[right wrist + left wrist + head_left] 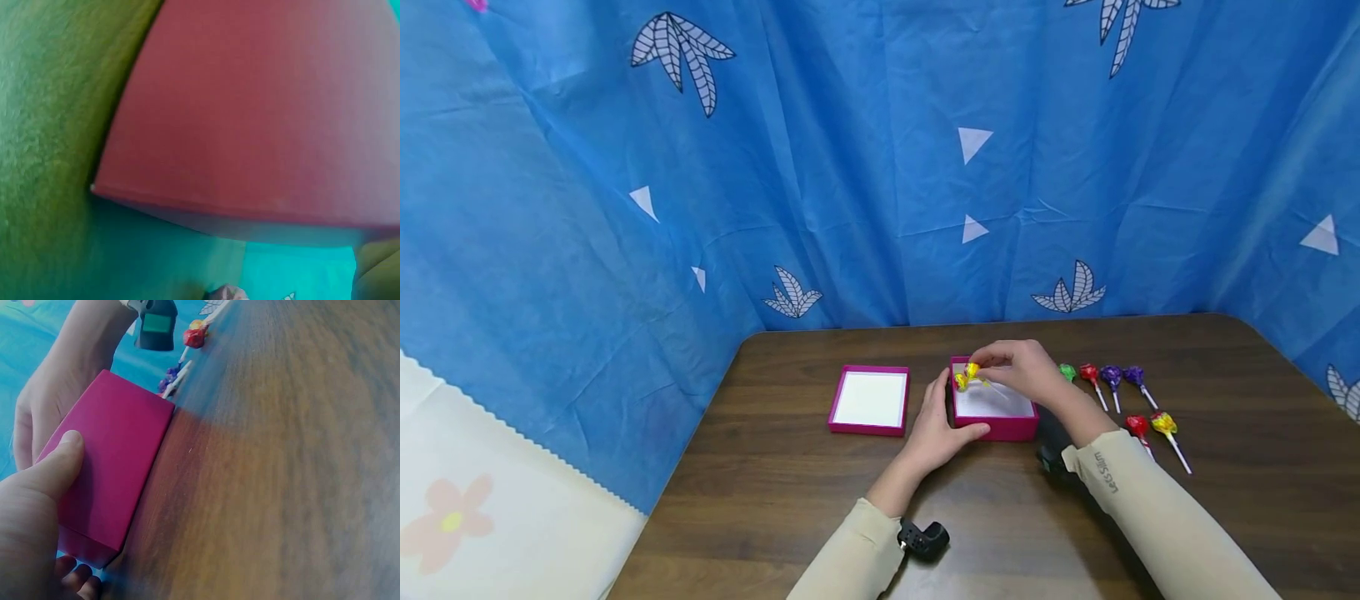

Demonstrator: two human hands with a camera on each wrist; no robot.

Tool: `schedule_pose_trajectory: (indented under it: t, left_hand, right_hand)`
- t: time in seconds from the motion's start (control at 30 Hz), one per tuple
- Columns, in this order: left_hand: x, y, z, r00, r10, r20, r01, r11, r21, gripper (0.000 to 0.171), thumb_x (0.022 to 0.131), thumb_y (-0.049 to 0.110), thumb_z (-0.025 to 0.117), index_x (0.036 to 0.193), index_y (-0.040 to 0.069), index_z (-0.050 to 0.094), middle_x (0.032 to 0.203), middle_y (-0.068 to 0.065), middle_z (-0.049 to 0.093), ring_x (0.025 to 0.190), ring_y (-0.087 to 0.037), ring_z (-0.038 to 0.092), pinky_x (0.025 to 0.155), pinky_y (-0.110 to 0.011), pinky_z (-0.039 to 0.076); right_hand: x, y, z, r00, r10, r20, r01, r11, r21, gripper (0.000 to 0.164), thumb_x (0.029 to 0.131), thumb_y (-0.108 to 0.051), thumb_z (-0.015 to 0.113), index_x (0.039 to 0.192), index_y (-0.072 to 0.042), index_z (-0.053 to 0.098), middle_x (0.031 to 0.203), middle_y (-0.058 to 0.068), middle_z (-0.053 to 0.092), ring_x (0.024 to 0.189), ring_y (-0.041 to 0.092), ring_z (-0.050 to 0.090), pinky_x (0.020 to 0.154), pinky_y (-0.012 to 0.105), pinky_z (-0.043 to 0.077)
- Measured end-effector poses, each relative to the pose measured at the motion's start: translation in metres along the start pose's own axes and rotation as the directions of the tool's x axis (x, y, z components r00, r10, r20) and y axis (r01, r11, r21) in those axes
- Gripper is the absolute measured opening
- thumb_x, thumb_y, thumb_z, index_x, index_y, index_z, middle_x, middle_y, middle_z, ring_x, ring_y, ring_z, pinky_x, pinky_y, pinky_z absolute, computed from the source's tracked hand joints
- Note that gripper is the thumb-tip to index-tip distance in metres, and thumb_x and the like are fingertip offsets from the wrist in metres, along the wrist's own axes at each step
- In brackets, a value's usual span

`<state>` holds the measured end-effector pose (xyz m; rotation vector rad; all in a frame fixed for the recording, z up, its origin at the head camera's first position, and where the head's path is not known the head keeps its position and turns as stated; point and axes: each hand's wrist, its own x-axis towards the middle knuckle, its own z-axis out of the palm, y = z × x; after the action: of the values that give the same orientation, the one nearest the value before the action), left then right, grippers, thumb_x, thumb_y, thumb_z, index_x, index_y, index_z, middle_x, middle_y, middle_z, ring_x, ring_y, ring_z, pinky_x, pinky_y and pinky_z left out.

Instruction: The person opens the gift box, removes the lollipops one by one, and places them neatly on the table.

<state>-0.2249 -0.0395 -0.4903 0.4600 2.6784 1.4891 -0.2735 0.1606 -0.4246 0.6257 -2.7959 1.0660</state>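
A magenta box with a white inside stands on the table. My left hand grips its near left corner, thumb on the front wall and fingers along the left side. Above the box's interior, my right hand pinches a yellow lollipop by its wrapped head. A second yellow lollipop is beside it at the box's left inner edge. In the right wrist view the box's wall fills most of the picture, and the fingers are hidden.
The box's lid lies to the left, white inside up. Right of the box are several lollipops: green, red, purple, another purple, another red and a yellow one. A blue curtain hangs behind the table.
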Motion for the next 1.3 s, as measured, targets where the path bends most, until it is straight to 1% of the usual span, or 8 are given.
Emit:
schedule_pose_trajectory:
  t: [0.17,0.27,0.4,0.47,0.53,0.8,1.07,1.3]
  left_hand:
    - [0.000,0.000,-0.001,1.000,-0.016,0.004,0.016,1.000,-0.003,0.104,0.083,0.051,0.077,0.160,0.022,0.014,0.162,-0.003,0.028,0.146,-0.023,0.035,0.118,-0.050,0.038]
    - [0.000,0.001,-0.002,1.000,-0.025,0.006,0.025,1.000,-0.005,0.103,0.083,0.050,0.077,0.160,0.024,0.014,0.162,-0.002,0.029,0.146,-0.023,0.035,0.118,-0.050,0.038]
    - [0.001,0.002,-0.002,1.000,-0.026,0.008,0.026,1.000,-0.005,0.103,0.082,0.050,0.076,0.160,0.024,0.014,0.161,-0.002,0.029,0.146,-0.023,0.035,0.117,-0.051,0.039]
    - [0.001,0.002,-0.003,1.000,-0.025,0.010,0.025,1.000,-0.006,0.103,0.082,0.051,0.077,0.160,0.025,0.014,0.161,-0.002,0.029,0.145,-0.023,0.035,0.117,-0.051,0.038]
    - [0.001,0.002,-0.003,1.000,-0.021,0.010,0.021,1.000,-0.007,0.103,0.082,0.050,0.077,0.160,0.024,0.014,0.161,-0.003,0.028,0.145,-0.024,0.035,0.118,-0.052,0.038]
    - [0.000,0.002,-0.002,1.000,-0.023,0.004,0.023,1.000,-0.005,0.102,0.083,0.049,0.077,0.160,0.024,0.014,0.161,-0.004,0.029,0.145,-0.025,0.036,0.117,-0.054,0.038]
    - [0.000,0.002,-0.002,1.000,-0.014,0.008,0.014,1.000,-0.007,0.102,0.084,0.048,0.077,0.160,0.023,0.014,0.161,-0.004,0.029,0.145,-0.024,0.036,0.118,-0.052,0.037]
    - [0.000,0.001,-0.001,1.000,-0.009,0.014,0.009,1.000,-0.009,0.102,0.084,0.048,0.076,0.160,0.023,0.014,0.161,-0.004,0.028,0.145,-0.024,0.035,0.118,-0.052,0.037]
  right_hand:
    - [-0.006,-0.005,-0.009,0.996,-0.004,-0.088,0.009,0.999,0.054,0.030,0.087,-0.013,0.078,0.116,-0.017,0.073,0.115,0.007,0.074,0.103,0.027,0.070,0.087,0.043,0.061]
    - [-0.010,-0.007,-0.014,0.989,-0.057,-0.134,0.065,0.997,0.052,0.037,0.087,-0.012,0.078,0.123,-0.017,0.071,0.118,0.007,0.073,0.103,0.026,0.071,0.086,0.040,0.061]
    - [-0.016,-0.010,-0.022,0.977,-0.099,-0.188,0.109,0.993,0.046,0.037,0.087,-0.011,0.077,0.124,-0.017,0.071,0.117,0.006,0.072,0.100,0.024,0.071,0.081,0.021,0.059]
    - [-0.020,-0.010,-0.026,0.973,-0.090,-0.211,0.104,0.993,0.057,0.034,0.088,-0.011,0.076,0.121,-0.017,0.073,0.115,0.006,0.072,0.098,0.023,0.071,0.079,0.012,0.055]
    - [-0.025,-0.010,-0.031,0.971,-0.078,-0.227,0.095,0.993,0.064,0.030,0.089,-0.012,0.075,0.119,-0.017,0.073,0.114,0.006,0.072,0.096,0.024,0.070,0.077,0.008,0.051]
    - [-0.047,-0.006,-0.046,0.967,-0.033,-0.253,0.030,0.999,-0.016,0.027,0.090,-0.021,0.076,0.117,-0.020,0.074,0.105,0.002,0.072,0.086,0.017,0.063,0.066,0.017,0.054]
    - [-0.075,0.009,-0.061,0.960,0.000,-0.279,-0.033,0.993,-0.115,0.027,0.086,-0.022,0.080,0.113,-0.022,0.074,0.097,0.000,0.071,0.077,0.010,0.055,0.061,0.019,0.050]
    - [-0.093,0.023,-0.066,0.968,0.053,-0.245,-0.084,0.990,-0.115,0.026,0.087,-0.023,0.079,0.112,-0.019,0.074,0.096,0.003,0.070,0.076,0.012,0.051,0.060,0.018,0.048]
